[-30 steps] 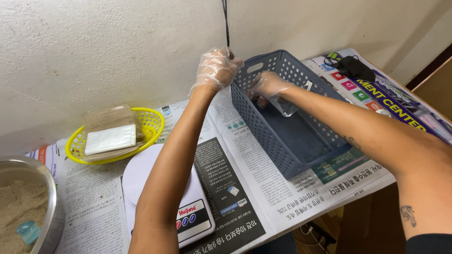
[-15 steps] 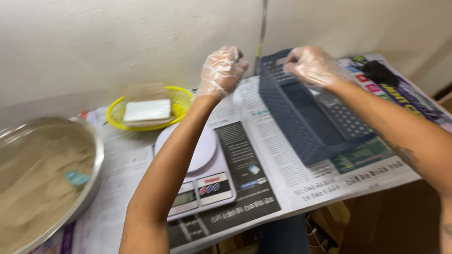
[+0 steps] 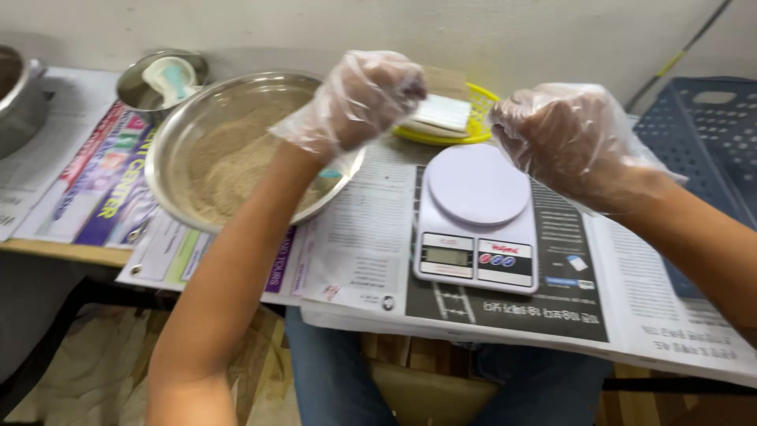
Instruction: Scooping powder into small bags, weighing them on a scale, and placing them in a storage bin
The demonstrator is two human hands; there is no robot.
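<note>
Both gloved hands shifted from the basket (image 3: 714, 134) to above the round-topped scale (image 3: 477, 217).

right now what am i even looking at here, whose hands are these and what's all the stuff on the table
The picture comes from a camera worn on a person's head, looking down at their own two arms. Both hands wear thin clear plastic gloves. The left hand is raised over a wide round metal bowl of tan powder; the right hand is raised beside a white digital kitchen scale with a round platform. Whether the fingers hold anything cannot be told; both hands look loosely curled. The table is covered with sheets of newspaper. Behind the scale sits a yellow plastic basket with a white packet in it, a dark blue perforated plastic crate stands at the right, and a small metal cup with a pale scoop at the back left.
</note>
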